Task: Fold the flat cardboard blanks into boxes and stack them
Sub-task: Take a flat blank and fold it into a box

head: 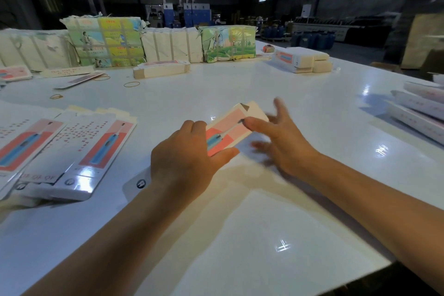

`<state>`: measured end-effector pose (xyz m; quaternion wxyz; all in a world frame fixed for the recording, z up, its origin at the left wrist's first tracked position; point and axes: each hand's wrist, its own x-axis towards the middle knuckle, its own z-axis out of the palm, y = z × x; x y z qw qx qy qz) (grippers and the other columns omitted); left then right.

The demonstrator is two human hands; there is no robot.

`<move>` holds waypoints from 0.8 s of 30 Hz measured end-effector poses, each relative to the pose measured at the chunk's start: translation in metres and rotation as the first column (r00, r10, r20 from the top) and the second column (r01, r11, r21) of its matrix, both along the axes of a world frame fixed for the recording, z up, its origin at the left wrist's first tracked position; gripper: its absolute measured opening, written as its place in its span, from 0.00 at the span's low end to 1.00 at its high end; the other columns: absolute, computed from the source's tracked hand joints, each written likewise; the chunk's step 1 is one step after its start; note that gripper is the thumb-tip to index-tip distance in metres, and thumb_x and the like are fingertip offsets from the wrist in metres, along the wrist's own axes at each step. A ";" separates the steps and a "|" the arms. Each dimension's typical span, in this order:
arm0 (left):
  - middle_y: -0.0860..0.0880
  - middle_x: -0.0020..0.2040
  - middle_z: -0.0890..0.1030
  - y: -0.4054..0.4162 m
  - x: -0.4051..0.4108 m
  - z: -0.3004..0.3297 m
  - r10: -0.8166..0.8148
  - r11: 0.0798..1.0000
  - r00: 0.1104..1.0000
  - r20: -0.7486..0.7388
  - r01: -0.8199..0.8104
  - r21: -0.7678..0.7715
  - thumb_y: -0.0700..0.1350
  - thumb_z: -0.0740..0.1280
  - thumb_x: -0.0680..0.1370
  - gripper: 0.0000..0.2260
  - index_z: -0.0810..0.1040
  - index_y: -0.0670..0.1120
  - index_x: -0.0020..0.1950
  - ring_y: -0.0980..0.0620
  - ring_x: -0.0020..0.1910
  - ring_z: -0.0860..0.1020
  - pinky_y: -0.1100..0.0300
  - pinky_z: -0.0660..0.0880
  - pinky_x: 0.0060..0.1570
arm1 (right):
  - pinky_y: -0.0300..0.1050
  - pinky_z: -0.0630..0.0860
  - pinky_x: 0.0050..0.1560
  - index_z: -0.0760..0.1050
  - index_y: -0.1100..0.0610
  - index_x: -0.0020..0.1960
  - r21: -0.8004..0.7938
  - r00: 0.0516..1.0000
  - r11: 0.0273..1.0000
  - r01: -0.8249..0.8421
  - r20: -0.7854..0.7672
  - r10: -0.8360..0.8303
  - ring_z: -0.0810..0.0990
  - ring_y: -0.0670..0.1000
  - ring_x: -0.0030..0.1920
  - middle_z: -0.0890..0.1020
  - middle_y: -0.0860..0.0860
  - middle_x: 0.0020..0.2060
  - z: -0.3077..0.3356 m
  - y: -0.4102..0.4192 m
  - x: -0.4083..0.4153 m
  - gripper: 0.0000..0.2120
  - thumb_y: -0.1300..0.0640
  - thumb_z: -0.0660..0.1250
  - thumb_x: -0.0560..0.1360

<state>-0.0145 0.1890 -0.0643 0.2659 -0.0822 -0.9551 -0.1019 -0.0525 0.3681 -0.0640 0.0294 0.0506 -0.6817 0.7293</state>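
A long cardboard box (pixel 230 127), pink and red with a blue toothbrush printed on it, lies slantwise at the table's middle with its far end flaps standing open. My left hand (pixel 185 151) grips its near half, fingers over the top and thumb along the side. My right hand (pixel 281 137) is blurred beside the box's right side, fingers spread, thumb touching the printed face. Flat blanks (pixel 79 149) of the same print lie fanned out at the left. Folded boxes (pixel 420 108) are stacked at the right edge.
The white glossy table (pixel 240 223) runs far back. Wrapped bundles (pixel 105 41) line its far side, with a blank pile (pixel 161 68) before them and another stack (pixel 302 60) at the far right. Rubber bands (pixel 131 84) lie loose at the left.
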 end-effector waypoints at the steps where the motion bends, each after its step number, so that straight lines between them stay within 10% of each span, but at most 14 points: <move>1: 0.53 0.52 0.75 0.001 0.001 0.000 -0.009 1.000 1.000 0.007 0.010 -0.017 0.74 0.40 0.60 0.42 0.69 0.51 0.62 0.54 0.43 0.74 0.63 0.67 0.35 | 0.51 0.80 0.51 0.67 0.55 0.70 -0.247 0.975 0.957 -0.154 0.119 0.188 0.81 0.55 0.53 0.79 0.53 0.57 0.001 0.000 -0.001 0.31 0.57 0.72 0.68; 6: 0.54 0.53 0.74 0.003 -0.001 0.002 -0.028 0.999 0.998 0.061 0.030 -0.020 0.73 0.48 0.66 0.35 0.68 0.51 0.62 0.55 0.45 0.74 0.62 0.72 0.38 | 0.47 0.82 0.46 0.77 0.60 0.54 -0.392 0.970 0.897 -0.205 0.044 0.240 0.83 0.54 0.44 0.83 0.55 0.42 -0.002 -0.003 -0.007 0.12 0.66 0.66 0.70; 14: 0.53 0.54 0.74 0.007 0.006 0.004 -0.065 0.998 0.998 0.024 0.064 0.014 0.70 0.54 0.69 0.31 0.67 0.50 0.62 0.52 0.47 0.76 0.60 0.74 0.42 | 0.60 0.80 0.51 0.77 0.53 0.46 0.155 0.945 0.983 0.094 -0.324 -0.039 0.83 0.57 0.44 0.83 0.50 0.39 -0.003 0.000 0.003 0.05 0.63 0.66 0.76; 19: 0.51 0.53 0.73 0.013 0.009 0.003 -0.001 0.999 1.000 0.019 0.002 -0.048 0.69 0.56 0.72 0.28 0.68 0.48 0.61 0.50 0.47 0.76 0.57 0.75 0.44 | 0.39 0.74 0.40 0.75 0.57 0.57 0.555 0.837 0.758 0.344 -0.547 0.021 0.79 0.54 0.38 0.80 0.51 0.39 -0.009 -0.006 0.012 0.09 0.58 0.59 0.80; 24: 0.40 0.40 0.77 0.015 0.012 0.000 -0.050 0.999 0.998 -0.049 0.051 0.018 0.56 0.72 0.70 0.24 0.77 0.36 0.50 0.40 0.34 0.77 0.53 0.76 0.33 | 0.44 0.73 0.43 0.69 0.56 0.58 0.668 0.827 0.658 0.347 -0.548 0.120 0.77 0.50 0.42 0.79 0.52 0.45 -0.014 -0.015 0.019 0.11 0.53 0.52 0.82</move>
